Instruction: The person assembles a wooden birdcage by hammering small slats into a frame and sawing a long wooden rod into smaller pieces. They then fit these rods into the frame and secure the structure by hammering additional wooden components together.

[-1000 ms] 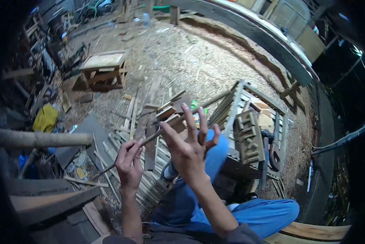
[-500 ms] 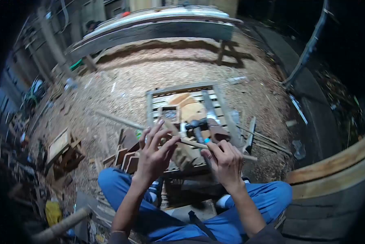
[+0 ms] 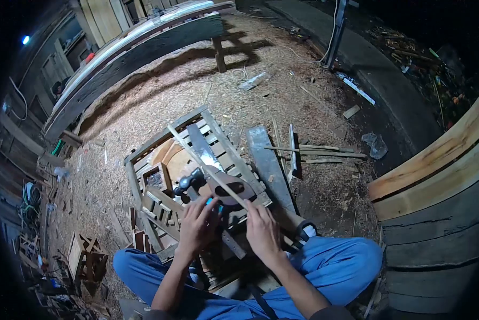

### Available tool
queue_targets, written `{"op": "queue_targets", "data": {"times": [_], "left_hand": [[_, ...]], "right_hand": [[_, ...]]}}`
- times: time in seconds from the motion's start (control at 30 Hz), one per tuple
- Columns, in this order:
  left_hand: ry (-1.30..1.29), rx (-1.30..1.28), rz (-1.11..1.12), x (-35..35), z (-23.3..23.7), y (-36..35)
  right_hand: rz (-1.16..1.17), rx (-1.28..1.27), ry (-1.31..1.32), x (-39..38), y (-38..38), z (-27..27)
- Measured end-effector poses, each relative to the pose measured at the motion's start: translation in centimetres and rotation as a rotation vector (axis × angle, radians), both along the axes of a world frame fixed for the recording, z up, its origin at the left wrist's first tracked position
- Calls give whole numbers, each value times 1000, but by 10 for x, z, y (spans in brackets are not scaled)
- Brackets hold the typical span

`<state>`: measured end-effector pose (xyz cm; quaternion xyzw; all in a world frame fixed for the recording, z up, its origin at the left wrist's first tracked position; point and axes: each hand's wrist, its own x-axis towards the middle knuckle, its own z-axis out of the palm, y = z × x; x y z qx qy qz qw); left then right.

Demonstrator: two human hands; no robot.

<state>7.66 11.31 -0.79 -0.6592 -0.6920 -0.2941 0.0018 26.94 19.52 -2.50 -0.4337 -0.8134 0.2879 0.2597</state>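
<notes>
My right hand [image 3: 262,232] pinches the near end of a long thin wooden strip [image 3: 212,173], which slants away up and left over the slatted wooden pallet [image 3: 223,133]. My left hand [image 3: 195,226] is curled at the handle of a hammer [image 3: 190,180], its index finger across a bright blue mark there. The hammer's dark head points away from me; its lower handle is partly hidden by the fingers. Beside the head sits a brown wooden piece with an oval opening [image 3: 231,188]. A flat metal-looking bar [image 3: 233,244] shows between my hands.
On the pallet are a small open wooden box [image 3: 157,178] and a long flat grey bar [image 3: 202,145]. Right of it lie a grey board [image 3: 271,165] and several thin sticks [image 3: 330,154]. A long bench [image 3: 138,58] stands behind; wide planks [image 3: 434,170] lie at right.
My view has turned right, so the pallet appears further left. The strip has swung from lying across both hands to pointing away from my right hand. My left hand has come down to the hammer.
</notes>
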Motion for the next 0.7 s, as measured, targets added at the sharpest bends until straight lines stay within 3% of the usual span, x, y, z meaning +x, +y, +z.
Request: {"op": "queue_targets", "data": {"times": [0.27, 0.7], "left_hand": [[-29, -177, 64, 10, 12, 21], [-114, -137, 75, 1, 5, 22]], "right_hand": [[-28, -64, 29, -9, 3, -10], [-49, -21, 192, -36, 17, 3]]}}
